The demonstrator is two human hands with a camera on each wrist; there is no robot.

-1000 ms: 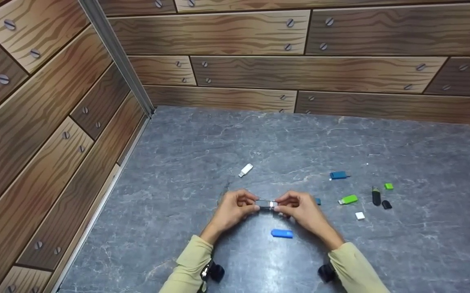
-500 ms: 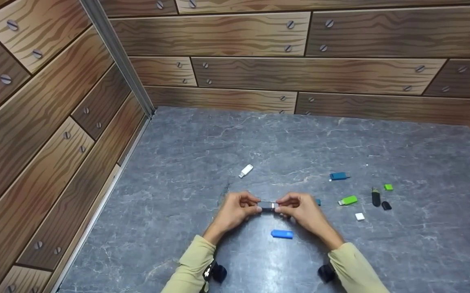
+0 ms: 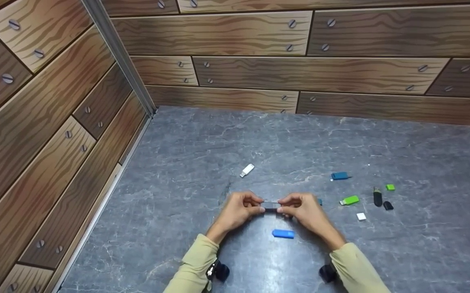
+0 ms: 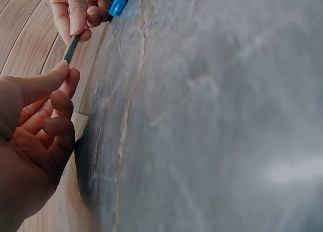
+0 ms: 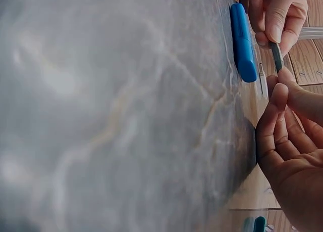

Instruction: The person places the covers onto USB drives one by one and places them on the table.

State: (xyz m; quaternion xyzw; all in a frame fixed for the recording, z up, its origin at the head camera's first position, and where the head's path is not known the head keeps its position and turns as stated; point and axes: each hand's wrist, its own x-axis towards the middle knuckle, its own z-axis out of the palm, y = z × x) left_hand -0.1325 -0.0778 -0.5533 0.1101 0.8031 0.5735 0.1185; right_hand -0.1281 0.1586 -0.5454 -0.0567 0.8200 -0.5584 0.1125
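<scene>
Left hand (image 3: pixel 237 212) and right hand (image 3: pixel 305 211) pinch opposite ends of a small dark rectangular stick (image 3: pixel 270 206), fingers parted only by its thickness, probably to steady it evenly.

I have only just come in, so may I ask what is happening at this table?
A person's left hand and right hand pinch opposite ends of a small dark stick; whether it is closed cannot be seen. A blue stick lies on the table on the near side of the hands, and a white USB stick on their far side. To the right lie a teal stick, a green USB stick, a black stick, a green piece, a black piece and a white piece.
</scene>
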